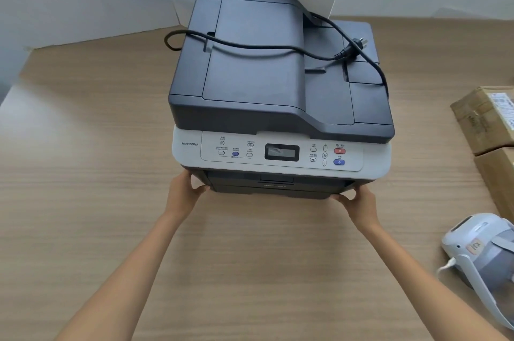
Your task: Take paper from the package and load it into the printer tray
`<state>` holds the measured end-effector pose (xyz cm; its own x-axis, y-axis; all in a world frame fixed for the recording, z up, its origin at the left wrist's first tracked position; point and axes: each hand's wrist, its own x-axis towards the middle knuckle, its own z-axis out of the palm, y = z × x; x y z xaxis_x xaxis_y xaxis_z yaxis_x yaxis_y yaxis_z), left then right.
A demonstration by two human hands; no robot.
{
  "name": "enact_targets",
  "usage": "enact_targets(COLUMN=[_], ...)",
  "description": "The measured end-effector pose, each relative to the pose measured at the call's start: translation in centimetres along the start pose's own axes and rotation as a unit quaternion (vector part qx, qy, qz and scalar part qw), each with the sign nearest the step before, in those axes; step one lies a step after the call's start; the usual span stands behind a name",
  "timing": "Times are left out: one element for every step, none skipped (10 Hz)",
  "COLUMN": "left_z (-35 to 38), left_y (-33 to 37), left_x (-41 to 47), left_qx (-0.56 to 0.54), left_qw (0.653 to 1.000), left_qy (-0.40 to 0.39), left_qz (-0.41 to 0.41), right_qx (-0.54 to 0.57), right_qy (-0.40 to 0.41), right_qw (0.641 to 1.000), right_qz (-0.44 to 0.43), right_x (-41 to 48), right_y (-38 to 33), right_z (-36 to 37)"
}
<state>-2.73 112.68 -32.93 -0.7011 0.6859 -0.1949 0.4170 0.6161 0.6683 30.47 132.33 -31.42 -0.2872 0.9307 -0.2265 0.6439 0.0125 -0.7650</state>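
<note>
Printer tray (274,189) sits closed in the bottom front of the printer (281,96), a dark drawer front under the white control panel (281,153). Printer stands mid-surface, toward the far edge, front facing the person.

Both hands are at the tray's lower front corners. Left hand (185,194) curls its fingers round the left corner, right hand (358,203) round the right corner. Each grip looks partly closed on the printer's lower front edge, thumbs on top, fingertips tucked under; can't tell if they have the tray lip itself or the printer body.

Step in hand, prob.: get the tray out (or square the printer up first). To do it well: pull straight toward the near edge w/ even force both sides so the drawer doesn't rack; keep it level; the printer may slide on the wood surface (83,174) unless one hand braces it. The loose power cord (278,49) draped over the lid could snag or drop if the printer shifts.

No paper in hand yet. The paper package is likely one of the brown boxes (486,118) at the right edge of the surface, well apart from both hands and beyond the right one. White headset (481,251) lies near the right edge, nearer the front.
</note>
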Motion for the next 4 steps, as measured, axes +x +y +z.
enact_targets(left_z=[-0.8, -2.4, -4.8, -7.6], left_y=[1.1, 1.3, 1.8, 4.0], left_x=[-1.1, -2.2, -3.2, -3.5], left_qx=[0.009, -0.012, 0.010, 0.007], left_qw=[1.000, 0.999, 0.999, 0.997], left_qy=[-0.011, -0.022, -0.002, 0.071], left_qz=[0.006, 0.023, 0.031, 0.025], right_qx=[0.005, 0.008, 0.003, -0.012], right_qy=[-0.012, -0.030, -0.054, -0.059], right_qw=[0.999, 0.999, 0.998, 0.998], right_qz=[0.035, 0.044, 0.040, 0.020], right_x=[-0.6, -1.3, -2.5, -3.0], right_y=[-0.3, -0.4, -1.1, -1.2], right_z=[-0.1, -1.0, -2.9, -5.3])
